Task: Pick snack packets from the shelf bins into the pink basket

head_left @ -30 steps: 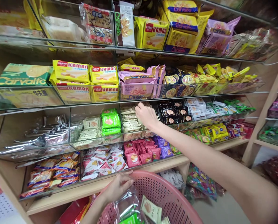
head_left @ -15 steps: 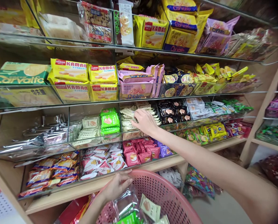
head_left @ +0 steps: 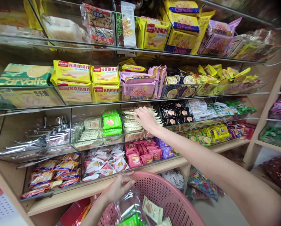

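My right hand (head_left: 147, 119) reaches into a shelf compartment and touches the stacked cream-coloured snack packets (head_left: 131, 125). Its fingers are slightly bent and apart over the packets; I see no packet lifted in them. My left hand (head_left: 120, 188) is closed over the left rim of a pink perforated plastic basket (head_left: 173, 185). Inside the basket lie a cream wafer packet (head_left: 152, 209), a green packet (head_left: 131, 220) and clear, shiny wrapping (head_left: 128, 203). Beside the right hand's compartment are bright green packets (head_left: 112, 122) on the left and black packets (head_left: 176, 113) on the right.
Glass-fronted shelves rise in tiers, with yellow wafer packs (head_left: 72, 71) and lilac cookie packs (head_left: 137, 86) above. Below sit red packets (head_left: 140, 153), white-and-pink packets (head_left: 106, 161) and orange packets (head_left: 53, 171). A glass strip (head_left: 140, 133) edges the compartment's front.
My right hand has shifted slightly up, its fingertips moving toward the back of the cream packets. My left hand stays at the basket rim.
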Available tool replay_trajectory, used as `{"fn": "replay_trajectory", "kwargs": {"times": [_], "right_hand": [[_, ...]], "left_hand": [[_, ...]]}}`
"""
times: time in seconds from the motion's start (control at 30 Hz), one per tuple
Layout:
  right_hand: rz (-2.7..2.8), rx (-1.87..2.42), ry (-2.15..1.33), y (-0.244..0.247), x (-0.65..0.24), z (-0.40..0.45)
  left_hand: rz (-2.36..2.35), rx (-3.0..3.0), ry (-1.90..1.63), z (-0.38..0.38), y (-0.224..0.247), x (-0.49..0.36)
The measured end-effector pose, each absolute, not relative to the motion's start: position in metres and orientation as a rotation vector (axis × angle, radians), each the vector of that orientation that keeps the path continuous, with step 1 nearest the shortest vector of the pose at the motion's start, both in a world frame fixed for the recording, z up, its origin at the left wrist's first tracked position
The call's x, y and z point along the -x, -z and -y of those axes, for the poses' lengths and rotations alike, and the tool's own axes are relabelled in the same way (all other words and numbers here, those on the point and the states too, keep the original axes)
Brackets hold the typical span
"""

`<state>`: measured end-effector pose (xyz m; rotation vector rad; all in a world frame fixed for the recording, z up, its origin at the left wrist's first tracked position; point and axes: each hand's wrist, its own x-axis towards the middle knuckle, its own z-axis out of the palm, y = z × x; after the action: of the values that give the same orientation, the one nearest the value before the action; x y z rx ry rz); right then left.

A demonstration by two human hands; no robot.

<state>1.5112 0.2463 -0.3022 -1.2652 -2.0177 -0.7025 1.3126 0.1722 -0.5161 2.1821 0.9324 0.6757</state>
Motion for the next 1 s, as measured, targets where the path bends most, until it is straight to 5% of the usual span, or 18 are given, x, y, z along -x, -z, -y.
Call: {"fn": "replay_trajectory", "kwargs": {"times": [0.2,0.47,0.63,0.87,1.0], "right_hand": [[1.790,1.033,0.385,0.305,-1.523,-0.237],[1.355,0.735,-0.923,0.323,-1.543,-0.181],[1.348,0.890,-1.351,0.350,-1.561,-0.145],[1.563,1.337,-1.415,0.456,-1.574,-0.118],[2.064,1.471,-0.923,0.499,-1.576,-0.109]], "left_hand": [[-0.961,-2.187,-0.669,-0.172,0.515,-1.312],[-0.973,-2.200,-0.655,-0.172,0.515,-1.312],[-0.939,-2.209,-0.669,-0.171,0.513,-1.312],[-0.927,-2.222,-0.660,-0.171,0.512,-1.314],[-0.936,-2.213,-0.667,-0.170,0.511,-1.316]]}}
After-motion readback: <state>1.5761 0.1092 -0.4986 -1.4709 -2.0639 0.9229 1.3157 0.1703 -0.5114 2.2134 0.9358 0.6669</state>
